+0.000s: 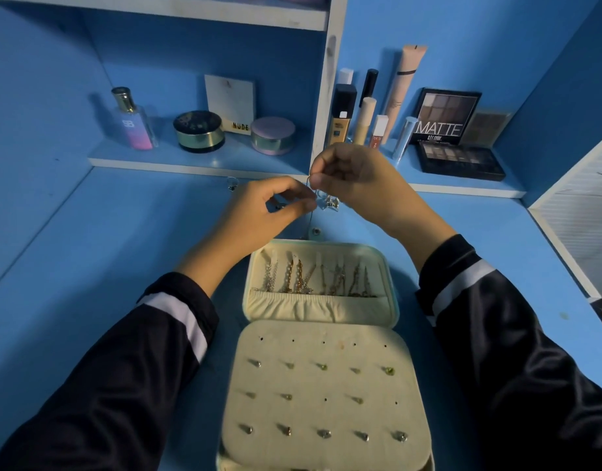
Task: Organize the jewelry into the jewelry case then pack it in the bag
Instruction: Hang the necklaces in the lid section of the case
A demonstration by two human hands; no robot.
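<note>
The thin chain (pixel 312 217) hangs almost upright above the blue surface (pixel 123 249), just behind the open jewelry case (pixel 313 307). The right hand (pixel 354 181) pinches its top end with curled fingers (pixel 318 180). The left hand (pixel 262 212) pinches it just below, thumb against forefinger. The case lid lies below and nearer the person, so the chain probably has to come down and toward them.

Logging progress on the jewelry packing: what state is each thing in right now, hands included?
jewelry case, open, lying flat.
necklaces, hung in the case's far half.
earring panel, studs in most holes, top row empty.
thin chain, dangling above the case, pinched by both hands.
left hand, pinching the chain.
right hand, pinching the chain.
perfume bottle, upright, capped.
</note>
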